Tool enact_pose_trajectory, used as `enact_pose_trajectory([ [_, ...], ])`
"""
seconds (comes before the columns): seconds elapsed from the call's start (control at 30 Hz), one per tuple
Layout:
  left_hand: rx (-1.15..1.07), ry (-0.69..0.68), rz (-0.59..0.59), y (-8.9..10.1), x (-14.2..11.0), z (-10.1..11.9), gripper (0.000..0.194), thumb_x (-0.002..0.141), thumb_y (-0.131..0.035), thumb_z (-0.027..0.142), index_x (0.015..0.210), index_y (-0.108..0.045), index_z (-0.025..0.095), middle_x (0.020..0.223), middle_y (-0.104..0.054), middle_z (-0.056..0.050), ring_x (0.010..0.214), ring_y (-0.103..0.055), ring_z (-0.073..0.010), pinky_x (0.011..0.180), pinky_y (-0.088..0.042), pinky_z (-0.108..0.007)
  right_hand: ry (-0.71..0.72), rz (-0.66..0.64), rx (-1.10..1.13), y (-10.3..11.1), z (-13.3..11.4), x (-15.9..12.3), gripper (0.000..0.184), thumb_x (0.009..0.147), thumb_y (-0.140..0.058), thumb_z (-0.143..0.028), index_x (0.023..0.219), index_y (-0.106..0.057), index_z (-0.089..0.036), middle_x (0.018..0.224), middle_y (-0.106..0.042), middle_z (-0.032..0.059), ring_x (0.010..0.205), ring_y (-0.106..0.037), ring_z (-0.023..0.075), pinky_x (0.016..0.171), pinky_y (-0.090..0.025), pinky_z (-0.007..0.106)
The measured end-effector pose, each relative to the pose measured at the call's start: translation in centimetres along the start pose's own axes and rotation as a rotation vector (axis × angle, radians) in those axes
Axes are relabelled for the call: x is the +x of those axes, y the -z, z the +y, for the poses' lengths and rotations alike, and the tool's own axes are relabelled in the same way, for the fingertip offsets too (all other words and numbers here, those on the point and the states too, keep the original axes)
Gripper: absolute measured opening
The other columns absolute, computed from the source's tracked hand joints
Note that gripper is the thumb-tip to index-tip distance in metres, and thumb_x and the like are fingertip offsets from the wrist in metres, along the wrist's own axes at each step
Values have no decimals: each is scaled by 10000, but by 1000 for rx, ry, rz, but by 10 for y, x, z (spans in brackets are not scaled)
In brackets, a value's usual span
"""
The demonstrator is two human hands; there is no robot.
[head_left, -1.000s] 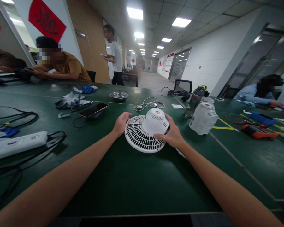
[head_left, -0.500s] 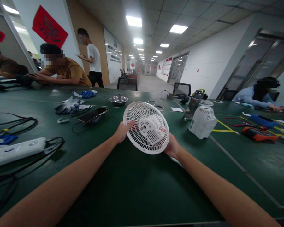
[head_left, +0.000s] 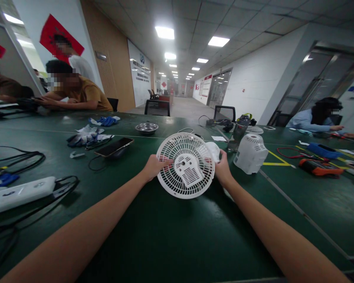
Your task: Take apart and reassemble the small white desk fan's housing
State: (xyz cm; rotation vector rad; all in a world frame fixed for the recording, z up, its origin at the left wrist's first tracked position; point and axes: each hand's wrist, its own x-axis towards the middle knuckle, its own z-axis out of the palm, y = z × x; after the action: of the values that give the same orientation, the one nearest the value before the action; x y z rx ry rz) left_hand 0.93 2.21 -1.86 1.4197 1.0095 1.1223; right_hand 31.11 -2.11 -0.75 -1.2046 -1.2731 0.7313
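Note:
A round white fan grille, its plastic hub facing me, is held tilted above the green table. My left hand pinches its left rim, thumb over the slats. My right hand is at the grille's right side, fingers closed around a white plastic part that shows from behind it. Most of that part is hidden by the grille, and I cannot tell whether the two are joined. Right of my right hand, a white plastic housing stands on the table.
A phone, gloves and a metal bowl lie on the left. A power strip with cables is at the near left. On the right are a bottle and an orange multimeter. Other people sit around the table.
The grille has turned to face me more squarely. My right hand has moved slightly right and up, and the white part behind the grille has come into view. A standing person moved left.

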Motion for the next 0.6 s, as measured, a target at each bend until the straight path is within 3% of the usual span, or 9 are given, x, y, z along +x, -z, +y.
enact_pose_trajectory([
  [0.1, -1, 49, 24, 1, 0, 3, 305, 696, -873, 327, 853, -744, 100, 760, -760, -82, 630, -691, -185, 621, -579, -329, 172, 214, -583, 36, 8, 18, 779, 652, -754, -392, 1354, -459, -233, 1153, -608, 101, 1053, -581, 335, 986, -448, 532],
  [0.2, -31, 85, 44, 4, 1, 4, 292, 700, -874, 303, 860, -742, 97, 792, -769, -96, 682, -717, -205, 669, -597, -352, 186, 243, -855, 57, 16, 26, 661, 670, -698, -339, 1294, -524, -205, 1072, -581, 112, 1034, -570, 337, 947, -462, 502],
  [0.33, -47, 103, 18, 9, 2, 5, 265, 733, -852, 275, 898, -742, 99, 863, -782, -114, 766, -747, -238, 744, -615, -394, 267, 301, -929, 64, 15, 31, 540, 725, -661, -345, 1234, -565, -193, 1111, -562, 135, 1089, -549, 340, 971, -449, 504],
  [0.47, -52, 95, 3, 10, 1, 7, 204, 763, -828, 237, 891, -743, 103, 861, -783, -105, 775, -748, -231, 764, -618, -390, 464, 657, -952, 81, -1, 34, 635, 748, -670, -352, 1343, -489, -222, 1411, -415, 174, 1345, -390, 381, 1076, -340, 584],
  [0.53, -65, 91, -4, 10, 0, 7, 177, 774, -818, 221, 887, -744, 106, 867, -784, -102, 780, -748, -225, 771, -617, -384, 442, 811, -934, 97, -4, 35, 741, 716, -695, -326, 1401, -426, -239, 1491, -341, 178, 1390, -348, 391, 1092, -315, 599],
  [0.6, -78, 99, -16, 10, 0, 6, 174, 780, -812, 216, 900, -745, 110, 882, -786, -105, 790, -750, -227, 780, -617, -387, 324, 886, -895, 113, 1, 38, 835, 684, -714, -326, 1440, -369, -237, 1496, -349, 196, 1395, -350, 415, 1089, -302, 632],
])
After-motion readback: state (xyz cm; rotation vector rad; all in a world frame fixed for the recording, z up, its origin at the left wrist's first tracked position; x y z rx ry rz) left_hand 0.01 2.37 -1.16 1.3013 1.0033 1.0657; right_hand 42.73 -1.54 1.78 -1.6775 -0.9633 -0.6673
